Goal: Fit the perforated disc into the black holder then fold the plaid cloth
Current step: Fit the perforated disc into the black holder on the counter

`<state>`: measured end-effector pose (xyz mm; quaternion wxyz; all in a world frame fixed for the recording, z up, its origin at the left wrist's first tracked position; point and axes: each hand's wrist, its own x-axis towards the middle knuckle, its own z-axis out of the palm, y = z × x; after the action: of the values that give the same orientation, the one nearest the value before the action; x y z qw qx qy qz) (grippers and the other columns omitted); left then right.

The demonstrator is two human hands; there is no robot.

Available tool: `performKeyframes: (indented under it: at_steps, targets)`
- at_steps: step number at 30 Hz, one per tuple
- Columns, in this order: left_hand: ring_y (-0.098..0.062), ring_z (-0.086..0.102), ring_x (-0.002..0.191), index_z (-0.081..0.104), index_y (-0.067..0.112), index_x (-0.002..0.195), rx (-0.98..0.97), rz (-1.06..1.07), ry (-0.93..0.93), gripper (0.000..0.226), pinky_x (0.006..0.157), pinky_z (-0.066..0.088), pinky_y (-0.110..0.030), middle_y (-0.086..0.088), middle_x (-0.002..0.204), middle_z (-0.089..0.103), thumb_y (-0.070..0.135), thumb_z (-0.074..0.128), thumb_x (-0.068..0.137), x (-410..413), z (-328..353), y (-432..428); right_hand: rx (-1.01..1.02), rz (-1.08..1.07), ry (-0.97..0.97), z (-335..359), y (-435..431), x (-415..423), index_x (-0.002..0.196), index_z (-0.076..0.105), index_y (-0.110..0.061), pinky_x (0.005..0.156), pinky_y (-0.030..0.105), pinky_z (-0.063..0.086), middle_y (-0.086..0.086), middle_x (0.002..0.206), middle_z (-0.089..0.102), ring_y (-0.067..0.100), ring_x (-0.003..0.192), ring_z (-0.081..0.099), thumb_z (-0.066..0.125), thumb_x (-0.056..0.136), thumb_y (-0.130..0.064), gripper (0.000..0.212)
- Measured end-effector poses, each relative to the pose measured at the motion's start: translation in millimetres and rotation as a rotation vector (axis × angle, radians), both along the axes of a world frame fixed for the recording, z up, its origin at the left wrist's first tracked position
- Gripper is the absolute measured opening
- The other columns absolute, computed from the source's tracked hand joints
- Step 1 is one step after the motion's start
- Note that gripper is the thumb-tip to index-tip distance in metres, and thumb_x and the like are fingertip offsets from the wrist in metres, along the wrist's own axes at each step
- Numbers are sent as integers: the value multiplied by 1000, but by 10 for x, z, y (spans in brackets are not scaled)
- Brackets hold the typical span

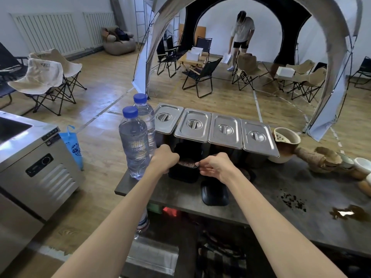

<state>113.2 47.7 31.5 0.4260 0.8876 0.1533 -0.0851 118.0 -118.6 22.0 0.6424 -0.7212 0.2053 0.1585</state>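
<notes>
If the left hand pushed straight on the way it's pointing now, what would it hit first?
Most likely the black holder: the left hand already sits at its left rim, beside the perforated disc. Beyond that stand the lidded steel containers, though depth is hard to judge.

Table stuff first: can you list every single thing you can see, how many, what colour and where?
Water bottles: two, clear with blue caps, table's left end.
Lidded metal pans: four, silver, row along the table's far edge.
Black holder: one, between the hands.
Perforated disc: one, dark patterned, on the holder's top.
Black lid: one, on the table nearer the person.
Pottery pitcher: one, beige, right of the pans.
Spill: one, brown, table's right.
Plaid cloth: one, dark, below the table edge.
Folding chairs: several, beige and black, on the floor.
Tent: one, grey, behind.
Left hand: on the holder.
Right hand: pinching the disc's edge.
</notes>
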Motion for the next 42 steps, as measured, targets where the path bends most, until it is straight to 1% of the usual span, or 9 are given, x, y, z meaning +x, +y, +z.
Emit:
performKeyframes:
  at_steps: [4, 7, 13, 17, 21, 26, 31, 35, 42]
  targets:
    - [-32, 57, 61, 45, 5, 70, 30, -7, -18, 10, 41, 40, -25, -20, 84, 57, 6, 52, 77, -13, -29, -11, -51, 43, -9, -42, -37, 22, 87, 61, 13, 52, 28, 60, 23, 76, 67, 24, 59, 66, 69, 73, 12, 17]
    - [-35, 61, 71, 48, 5, 74, 51, -27, -31, 8, 54, 45, -31, -19, 88, 59, 10, 53, 77, -32, 21, -8, -40, 78, -32, -22, -97, -11, 82, 63, 11, 55, 26, 60, 21, 71, 65, 23, 59, 65, 70, 73, 12, 11]
    - [-34, 57, 99, 58, 5, 102, 135, 0, -200, 28, 82, 44, -37, -11, 105, 59, 21, 56, 80, -208, 252, -47, -89, 133, -80, 112, -392, -124, 75, 67, 7, 54, 22, 59, 20, 69, 65, 20, 56, 65, 70, 76, 8, 3]
    - [-25, 61, 71, 59, 14, 76, -96, -47, -185, 14, 63, 50, -30, -7, 82, 66, 23, 56, 85, -441, 328, -135, -139, 133, -55, 151, -658, -270, 79, 67, 9, 53, 23, 59, 22, 69, 66, 21, 54, 65, 70, 77, 5, 5]
    - [-16, 59, 47, 63, 9, 75, -291, -142, 8, 17, 38, 44, -21, -8, 71, 69, 9, 53, 88, -637, 123, -262, -208, 131, 1, 105, -880, -435, 87, 66, 15, 50, 25, 59, 23, 71, 67, 23, 53, 65, 72, 78, 3, 16]
    - [-19, 64, 58, 66, 1, 85, -322, -169, 149, 12, 42, 50, -23, -17, 83, 71, 5, 55, 86, -760, -181, -482, -186, 167, 48, 2, -909, -577, 84, 67, 10, 53, 27, 60, 23, 72, 68, 23, 54, 68, 67, 79, 6, 6]
    - [-29, 72, 69, 68, -8, 87, -316, -77, 63, 13, 44, 55, -29, -23, 85, 72, -1, 58, 82, -777, -234, -590, -177, 130, 44, -38, -844, -583, 89, 67, 14, 54, 25, 60, 22, 72, 68, 21, 54, 66, 66, 79, 7, 12]
    - [-33, 73, 73, 68, -9, 83, -306, -60, 72, 12, 47, 59, -34, -23, 80, 72, -1, 60, 80, -780, -211, -607, -146, 91, 67, -31, -822, -626, 79, 68, 10, 50, 23, 58, 17, 66, 66, 21, 57, 65, 68, 78, 7, 3]
    - [-24, 66, 65, 67, -10, 90, -356, -60, 125, 13, 47, 55, -29, -14, 73, 66, -3, 60, 81, -792, -186, -582, -33, 110, 130, -46, -837, -679, 96, 63, 17, 50, 25, 58, 13, 73, 65, 22, 61, 65, 59, 80, 13, 17]
